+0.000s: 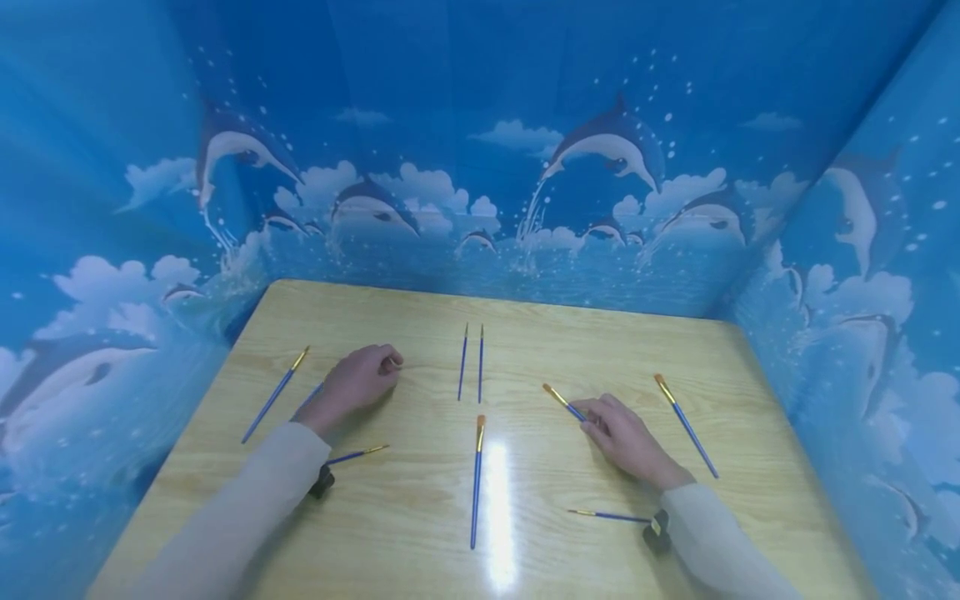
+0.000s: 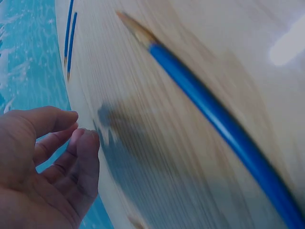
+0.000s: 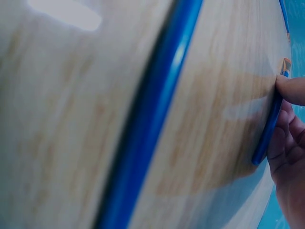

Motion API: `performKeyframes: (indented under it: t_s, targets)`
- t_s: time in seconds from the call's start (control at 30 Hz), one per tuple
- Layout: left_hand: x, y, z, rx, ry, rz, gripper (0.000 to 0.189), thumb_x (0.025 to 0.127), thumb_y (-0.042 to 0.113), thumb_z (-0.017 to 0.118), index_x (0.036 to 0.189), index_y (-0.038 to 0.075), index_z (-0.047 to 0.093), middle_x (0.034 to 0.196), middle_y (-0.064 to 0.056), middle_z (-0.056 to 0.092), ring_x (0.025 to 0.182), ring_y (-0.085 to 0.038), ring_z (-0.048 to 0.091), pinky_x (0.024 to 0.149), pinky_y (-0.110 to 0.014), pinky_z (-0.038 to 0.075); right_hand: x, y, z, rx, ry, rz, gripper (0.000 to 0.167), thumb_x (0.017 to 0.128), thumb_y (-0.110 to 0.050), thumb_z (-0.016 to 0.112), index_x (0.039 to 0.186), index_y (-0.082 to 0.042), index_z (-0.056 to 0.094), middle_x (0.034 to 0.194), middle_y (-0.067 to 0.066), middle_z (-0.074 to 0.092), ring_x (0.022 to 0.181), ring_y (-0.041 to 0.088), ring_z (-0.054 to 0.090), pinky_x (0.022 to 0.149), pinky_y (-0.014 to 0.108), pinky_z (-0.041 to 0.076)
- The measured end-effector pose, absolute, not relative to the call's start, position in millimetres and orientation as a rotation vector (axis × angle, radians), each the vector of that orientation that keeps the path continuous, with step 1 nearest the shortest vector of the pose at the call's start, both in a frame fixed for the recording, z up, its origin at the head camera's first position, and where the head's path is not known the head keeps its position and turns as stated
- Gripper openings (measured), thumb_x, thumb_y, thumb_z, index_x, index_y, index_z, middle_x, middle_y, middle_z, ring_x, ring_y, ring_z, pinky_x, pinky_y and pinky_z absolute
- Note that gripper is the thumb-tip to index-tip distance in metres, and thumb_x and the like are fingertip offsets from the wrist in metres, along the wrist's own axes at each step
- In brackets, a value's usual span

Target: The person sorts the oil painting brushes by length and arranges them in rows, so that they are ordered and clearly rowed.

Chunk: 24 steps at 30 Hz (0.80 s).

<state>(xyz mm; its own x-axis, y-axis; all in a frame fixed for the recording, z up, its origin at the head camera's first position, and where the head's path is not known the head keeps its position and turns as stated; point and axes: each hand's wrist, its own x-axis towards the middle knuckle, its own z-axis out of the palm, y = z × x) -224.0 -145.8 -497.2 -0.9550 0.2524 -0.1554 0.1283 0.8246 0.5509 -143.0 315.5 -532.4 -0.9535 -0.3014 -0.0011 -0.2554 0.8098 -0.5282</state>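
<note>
My right hand point(image 1: 622, 437) pinches a flat paintbrush point(image 1: 558, 397) between thumb and fingers, low over the table. Its orange bristles point away to the left, and in the right wrist view the blue handle point(image 3: 270, 124) runs along the fingers. My left hand point(image 1: 362, 379) is over the left part of the table, fingers loosely curled; in the left wrist view nothing lies between thumb and fingertips. A blue paintbrush point(image 1: 309, 400) lies partly hidden behind that hand. Near the left wrist is a fine-tipped paintbrush point(image 1: 360, 455), its handle end covered by the sleeve.
Two thin paintbrushes point(image 1: 462, 362) lie side by side at the back middle of the wooden table point(image 1: 420, 517). A flat paintbrush point(image 1: 476, 487) lies nearer in the centre. Others lie at far left point(image 1: 276, 394), far right point(image 1: 686, 425) and by the right wrist point(image 1: 609, 516). Dolphin-printed curtains surround the table.
</note>
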Motion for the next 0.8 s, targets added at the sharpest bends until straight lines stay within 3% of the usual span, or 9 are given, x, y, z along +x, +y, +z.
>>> performKeyframes:
  t_s: [0.33,0.8]
  targets:
    - [-206.9,-203.4,-481.3,0.252,2.797,0.827,0.033,0.108,0.013,0.061,0.139,0.001,0.065,0.131,-0.022,0.07,0.122,-0.041,0.066,0.103,-0.061,0.056,-143.7,314.7,-533.9,-0.445,2.913,-0.847,0.039,0.104,-0.01,0.072,0.143,-0.013,0.07,0.095,-0.005,0.058,0.079,0.006,0.051,0.066,0.022,0.049]
    - [-193.9,-253.5,-490.4,0.285,2.872,0.71,0.032,0.101,0.009,0.071,0.129,-0.007,0.067,0.122,-0.029,0.072,0.116,-0.049,0.067,0.1,-0.066,0.056,-141.6,310.4,-534.9,-0.46,2.961,-0.841,0.037,0.1,-0.005,0.074,0.137,-0.013,0.075,0.098,-0.005,0.06,0.081,0.005,0.05,0.068,0.022,0.049]
